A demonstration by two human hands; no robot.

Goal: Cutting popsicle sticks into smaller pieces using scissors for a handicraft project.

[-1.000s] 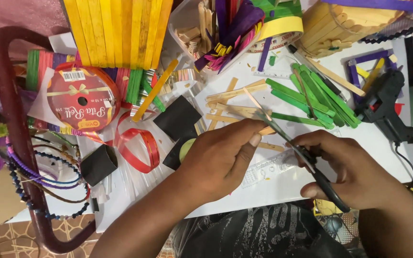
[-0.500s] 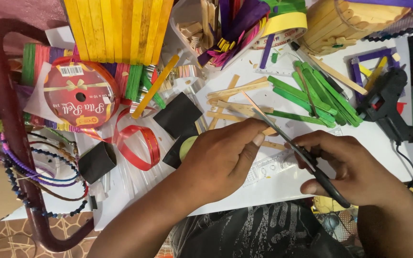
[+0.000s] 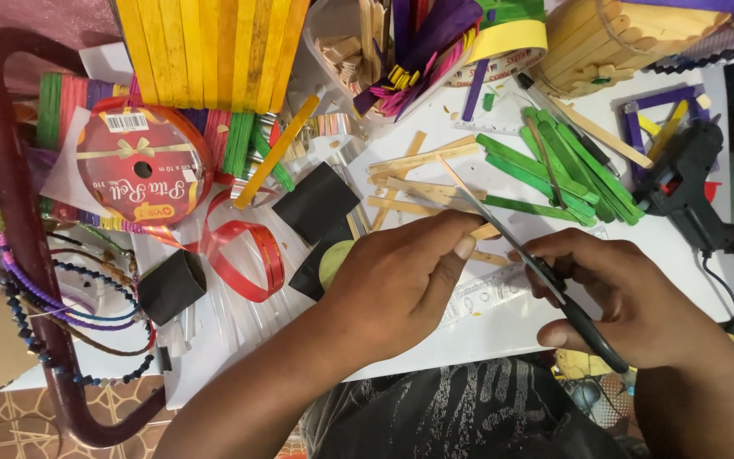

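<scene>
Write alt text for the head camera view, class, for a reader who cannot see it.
A person's right hand works black-handled scissors against a thin plain wooden stick that the left hand holds over a cluttered white table. Around them lie green craft sticks, plain craft sticks, a red ribbon spool and a black glue gun.

left hand (image 3: 397,285) pinches a thin plain wooden stick (image 3: 456,180), tip angled up-left over the white table (image 3: 503,327); right hand (image 3: 630,297) grips black-handled scissors (image 3: 545,276), blades lying along the stick. green sticks (image 3: 554,174) piled just beyond the hands, plain sticks (image 3: 409,183) beside them, clear ruler (image 3: 486,293) under the hands. black glue gun (image 3: 681,183) at right. red ribbon spool (image 3: 142,170) and yellow stick box (image 3: 210,51) at left
</scene>
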